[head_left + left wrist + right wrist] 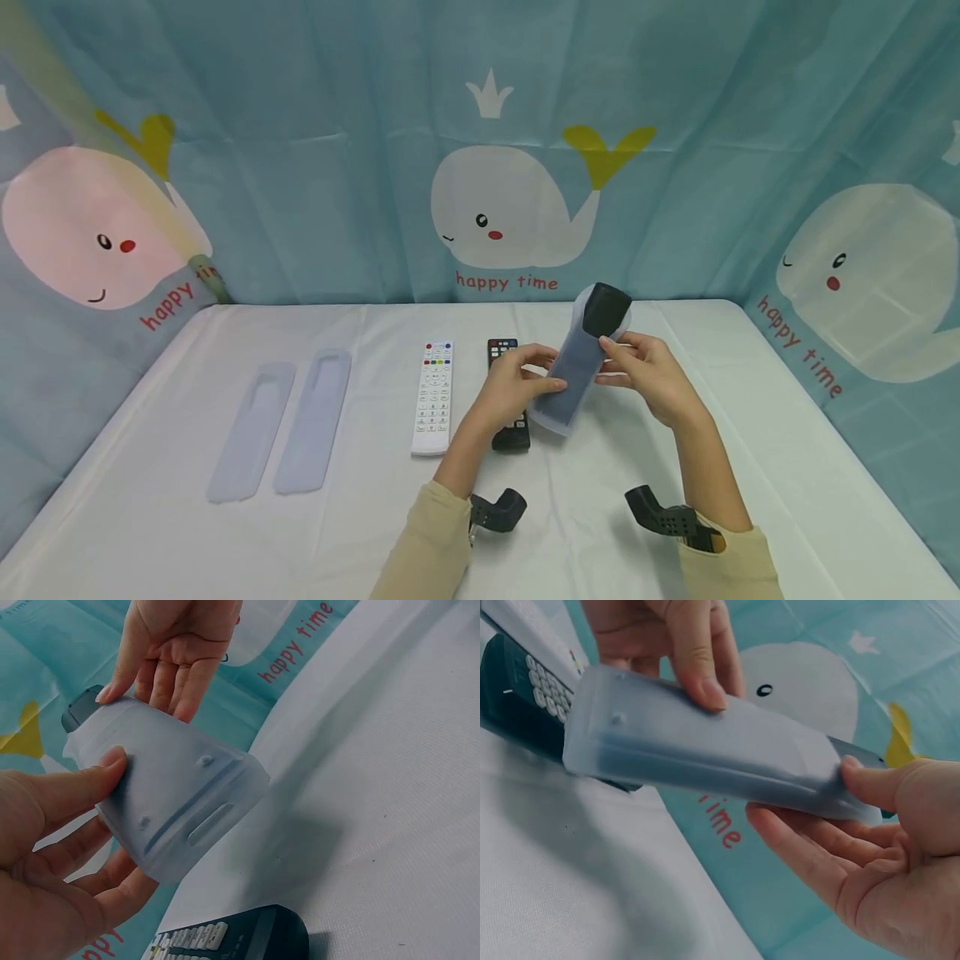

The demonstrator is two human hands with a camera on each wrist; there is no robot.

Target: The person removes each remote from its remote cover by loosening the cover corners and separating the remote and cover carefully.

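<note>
"happy time" in red under each whale on the blue backdrop (300, 167)

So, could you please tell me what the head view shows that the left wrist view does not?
Only the head view shows the white remote, the two empty silicone sleeves lying on the table and the whale backdrop's full pattern. Only the left wrist view shows the sleeve's moulded bumps and slot close up. Both show the left hand and right hand holding the sleeved dark remote, with the black remote on the table.
</note>
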